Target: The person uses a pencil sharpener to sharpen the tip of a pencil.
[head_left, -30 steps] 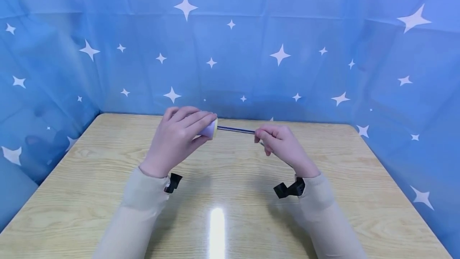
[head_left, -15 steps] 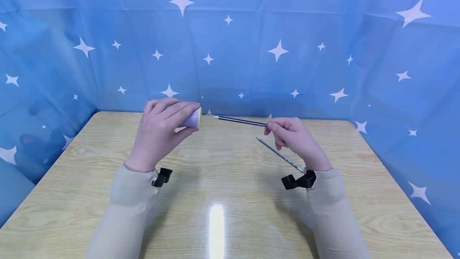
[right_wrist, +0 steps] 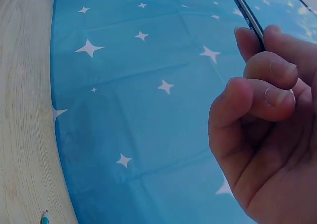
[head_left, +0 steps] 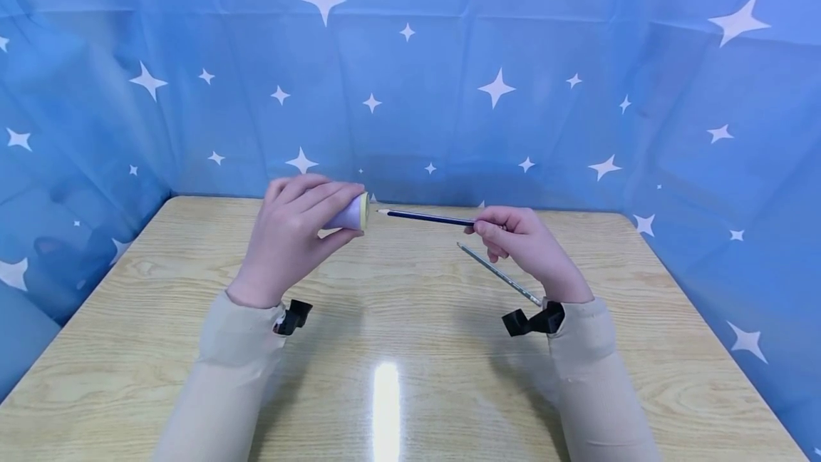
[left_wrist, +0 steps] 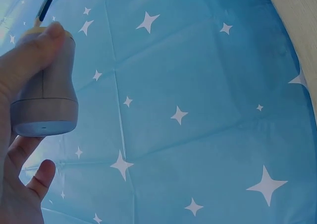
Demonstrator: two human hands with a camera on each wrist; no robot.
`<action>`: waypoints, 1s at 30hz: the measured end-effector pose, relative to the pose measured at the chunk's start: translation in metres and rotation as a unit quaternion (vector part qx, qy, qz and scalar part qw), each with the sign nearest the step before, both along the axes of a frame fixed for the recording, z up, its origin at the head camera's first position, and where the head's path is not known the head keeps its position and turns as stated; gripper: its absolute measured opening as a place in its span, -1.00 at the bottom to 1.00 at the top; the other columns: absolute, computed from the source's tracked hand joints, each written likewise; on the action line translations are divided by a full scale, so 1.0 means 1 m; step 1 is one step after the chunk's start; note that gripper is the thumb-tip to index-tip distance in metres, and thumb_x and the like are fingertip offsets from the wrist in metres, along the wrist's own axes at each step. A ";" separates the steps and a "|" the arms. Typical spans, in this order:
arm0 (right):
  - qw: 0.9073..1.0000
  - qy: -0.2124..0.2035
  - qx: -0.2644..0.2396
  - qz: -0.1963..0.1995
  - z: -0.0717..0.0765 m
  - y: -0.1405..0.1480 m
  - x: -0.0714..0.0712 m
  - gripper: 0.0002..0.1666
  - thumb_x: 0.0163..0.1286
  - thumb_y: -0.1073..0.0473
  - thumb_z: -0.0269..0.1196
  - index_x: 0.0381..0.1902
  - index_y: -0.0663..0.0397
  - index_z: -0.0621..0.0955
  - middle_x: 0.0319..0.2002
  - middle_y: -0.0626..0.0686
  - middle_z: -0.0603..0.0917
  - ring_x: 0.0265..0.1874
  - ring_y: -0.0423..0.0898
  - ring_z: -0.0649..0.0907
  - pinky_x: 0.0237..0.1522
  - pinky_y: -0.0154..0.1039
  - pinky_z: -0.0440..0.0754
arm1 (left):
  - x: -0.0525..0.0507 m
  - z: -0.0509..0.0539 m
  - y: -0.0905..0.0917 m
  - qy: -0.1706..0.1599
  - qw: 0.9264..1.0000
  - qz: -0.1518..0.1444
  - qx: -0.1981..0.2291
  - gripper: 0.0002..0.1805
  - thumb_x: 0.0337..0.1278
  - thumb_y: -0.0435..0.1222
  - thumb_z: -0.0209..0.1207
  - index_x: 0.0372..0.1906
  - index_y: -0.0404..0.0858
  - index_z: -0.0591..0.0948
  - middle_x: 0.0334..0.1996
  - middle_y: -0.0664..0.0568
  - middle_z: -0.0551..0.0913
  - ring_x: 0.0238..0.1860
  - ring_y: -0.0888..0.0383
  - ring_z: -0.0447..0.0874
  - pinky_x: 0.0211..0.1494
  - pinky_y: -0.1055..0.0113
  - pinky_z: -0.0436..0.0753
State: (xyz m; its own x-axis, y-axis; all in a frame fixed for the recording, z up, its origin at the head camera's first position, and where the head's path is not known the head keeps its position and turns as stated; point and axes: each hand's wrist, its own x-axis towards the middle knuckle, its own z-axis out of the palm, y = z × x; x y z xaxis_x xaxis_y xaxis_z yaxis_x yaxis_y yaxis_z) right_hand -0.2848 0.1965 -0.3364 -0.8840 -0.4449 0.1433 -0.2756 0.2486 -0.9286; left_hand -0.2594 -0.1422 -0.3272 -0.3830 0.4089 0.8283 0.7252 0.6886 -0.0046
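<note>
My left hand [head_left: 288, 234] grips a small lavender pencil sharpener [head_left: 345, 215] with a yellow rim, held on its side above the table. In the left wrist view the sharpener [left_wrist: 47, 87] has a narrowed waist, and the thumb presses near its rim. Between thumb and fingertips, my right hand [head_left: 522, 244] pinches a dark blue pencil [head_left: 430, 217]. The pencil's pale pointed tip faces the rim, a short gap away from it. Beneath the right hand a second, greenish pencil [head_left: 500, 274] lies slanted on the table, partly hidden at the wrist.
The wood-grain table [head_left: 410, 319] lies under both hands. A blue cloth with white stars [head_left: 410, 91] hangs around its back and sides. Each wrist carries a black camera mount, such as the right mount [head_left: 532, 321].
The pencil's end was inside the sharpener; now it is out, its tip showing. The hands drew apart, then the left came slightly back right. The second pencil came into fuller view.
</note>
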 end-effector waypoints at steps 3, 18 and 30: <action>1.000 0.004 0.003 0.000 0.000 0.000 0.000 -0.68 0.49 0.17 0.12 -0.04 0.37 0.59 -0.62 0.04 0.42 -0.68 -0.10 0.36 -0.46 -0.23 0.55 | 0.001 0.001 0.002 0.003 1.000 -0.003 0.003 -0.40 -0.25 -0.26 0.54 0.07 -0.14 0.67 -0.11 -0.01 0.72 -0.01 -0.02 0.57 -0.05 0.02 0.38; 0.998 0.056 0.043 0.005 0.000 -0.007 0.003 -0.78 0.45 0.25 0.15 -0.10 0.31 0.64 -0.41 0.03 0.62 -0.63 -0.06 0.46 -0.46 -0.24 0.51 | 0.005 0.002 0.015 0.000 1.000 -0.019 -0.024 -0.41 -0.23 -0.23 0.54 0.07 -0.15 0.67 -0.06 0.03 0.71 0.00 -0.01 0.56 -0.01 0.03 0.40; 0.983 0.163 0.078 -0.032 0.004 -0.020 0.012 -0.85 0.41 0.27 0.20 -0.23 0.19 0.70 -0.53 0.00 0.57 -0.68 0.03 0.45 -0.66 -0.27 0.37 | 0.006 -0.006 0.026 0.002 0.999 -0.019 -0.030 -0.40 -0.25 -0.25 0.55 0.05 -0.23 0.67 -0.08 0.00 0.71 -0.08 -0.03 0.60 -0.02 0.08 0.45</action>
